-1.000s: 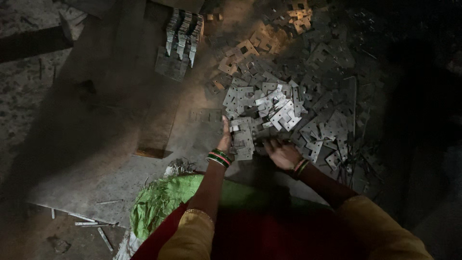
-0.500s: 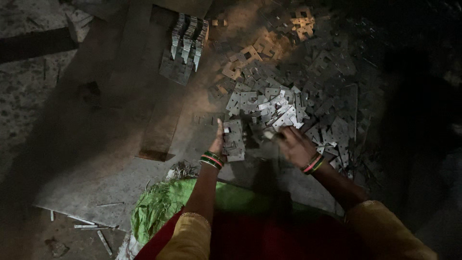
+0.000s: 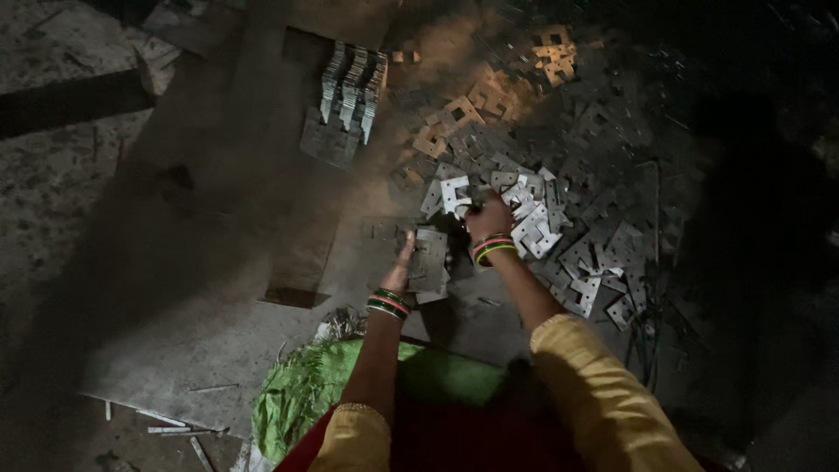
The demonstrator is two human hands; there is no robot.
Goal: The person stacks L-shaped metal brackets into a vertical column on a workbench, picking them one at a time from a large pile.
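Two hands work at the near edge of a heap of flat metal plates (image 3: 559, 218). The left hand (image 3: 400, 267) lies with its fingers straight along the left side of a small stack (image 3: 428, 262) of plates, touching it, its grip slack rather than clenched. The stack sits on the floor just in front of the person, between the two wrists. The right hand (image 3: 489, 217) reaches into the heap just beyond the stack; its fingers curl down among the pale plates, but the dim light hides whether the grip has closed on one. Both wrists wear coloured bangles (image 3: 491, 248).

The heap spreads to the right and away from the person, thinning into dark floor at the far right. Further out, up and to the left, rows of plates stand on edge in a tidy bundle (image 3: 350, 100), well apart from the hands. Left of the stack the floor (image 3: 175, 288) is a bare grey slab with a dark oblong patch (image 3: 301, 262) near the left hand. A green cloth (image 3: 306, 393) lies by the person's knee, with a few thin rods (image 3: 175, 424) near the slab's near left edge.
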